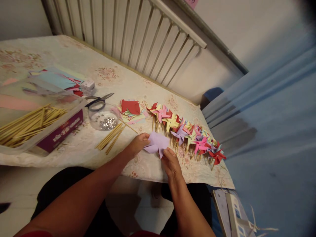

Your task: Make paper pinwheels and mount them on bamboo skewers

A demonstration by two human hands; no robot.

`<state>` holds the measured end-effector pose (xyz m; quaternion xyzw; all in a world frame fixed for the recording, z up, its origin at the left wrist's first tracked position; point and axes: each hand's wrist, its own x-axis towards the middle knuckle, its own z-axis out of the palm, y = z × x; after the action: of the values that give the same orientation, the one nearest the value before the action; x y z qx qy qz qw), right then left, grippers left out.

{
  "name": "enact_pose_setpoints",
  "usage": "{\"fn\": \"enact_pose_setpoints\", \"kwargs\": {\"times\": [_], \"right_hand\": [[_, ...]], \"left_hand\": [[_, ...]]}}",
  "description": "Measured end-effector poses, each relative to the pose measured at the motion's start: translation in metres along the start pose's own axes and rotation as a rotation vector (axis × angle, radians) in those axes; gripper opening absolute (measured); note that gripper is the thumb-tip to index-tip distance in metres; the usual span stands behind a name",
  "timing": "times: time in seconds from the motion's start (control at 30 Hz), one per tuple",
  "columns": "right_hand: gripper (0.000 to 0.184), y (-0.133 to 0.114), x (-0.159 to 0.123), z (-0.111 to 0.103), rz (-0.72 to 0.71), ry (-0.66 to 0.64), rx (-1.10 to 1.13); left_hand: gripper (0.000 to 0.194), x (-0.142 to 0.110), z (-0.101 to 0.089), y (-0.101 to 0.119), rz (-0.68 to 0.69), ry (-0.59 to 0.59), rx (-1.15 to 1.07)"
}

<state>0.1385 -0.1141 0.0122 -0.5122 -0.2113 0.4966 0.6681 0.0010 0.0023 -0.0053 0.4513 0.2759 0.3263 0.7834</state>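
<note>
Item: lilac paper pinwheel head (156, 144), partly folded, held between both hands above the table edge (74, 158). Left hand (138, 144): fingers closed on its left side. Right hand (171, 163): thumb and fingertips pinching its lower right corner. Just beyond the right hand: row of finished pinwheels on sticks (187, 131). Beyond the left hand: loose wooden sticks (111, 137), stack of coloured paper squares (130, 110), clear dish of pins (103, 120), scissors (98, 100). Far left of the left hand: tray of sticks (27, 123).
</note>
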Motion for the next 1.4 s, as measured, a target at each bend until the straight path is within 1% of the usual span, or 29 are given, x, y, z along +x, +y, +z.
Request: {"fn": "enact_pose_setpoints", "kwargs": {"times": [0.1,0.23,0.37,0.53,0.63,0.87,0.97,1.1,1.2,1.33,1.4], "right_hand": [[0.027,0.000,0.004,0.005,-0.059,0.021,-0.080],[0.028,0.005,0.009,0.009,-0.080,0.044,-0.097],[0.028,0.005,0.012,0.013,-0.047,0.082,-0.079],[0.030,-0.003,0.014,0.013,0.050,0.058,-0.021],[0.032,-0.005,0.015,0.010,0.053,0.035,-0.035],[0.038,-0.008,0.018,0.005,0.038,0.005,-0.111],[0.039,-0.008,0.019,0.007,0.049,-0.001,-0.121],[0.040,-0.005,0.021,0.010,-0.005,-0.008,-0.134],[0.038,-0.004,0.024,0.009,-0.026,0.031,-0.163],[0.039,-0.010,0.029,0.002,-0.052,0.134,-0.211],[0.040,-0.014,0.030,-0.002,-0.082,0.167,-0.231]], "left_hand": [[0.030,0.000,0.000,-0.002,0.003,-0.015,-0.003],[0.033,-0.001,0.001,-0.002,-0.024,-0.044,-0.020],[0.031,-0.003,0.003,-0.002,-0.038,-0.050,0.002],[0.028,-0.004,0.003,-0.003,-0.034,-0.086,0.048],[0.028,-0.003,0.003,-0.006,-0.035,-0.123,0.066],[0.023,0.001,-0.001,-0.014,0.025,-0.133,0.187],[0.020,0.000,-0.002,-0.012,0.059,-0.147,0.276],[0.017,-0.003,0.000,-0.009,0.080,-0.159,0.370],[0.025,-0.005,0.001,-0.008,0.082,-0.162,0.330],[0.053,-0.007,0.002,-0.005,0.049,-0.139,0.219],[0.063,-0.007,0.002,-0.004,0.056,-0.154,0.174]]}}
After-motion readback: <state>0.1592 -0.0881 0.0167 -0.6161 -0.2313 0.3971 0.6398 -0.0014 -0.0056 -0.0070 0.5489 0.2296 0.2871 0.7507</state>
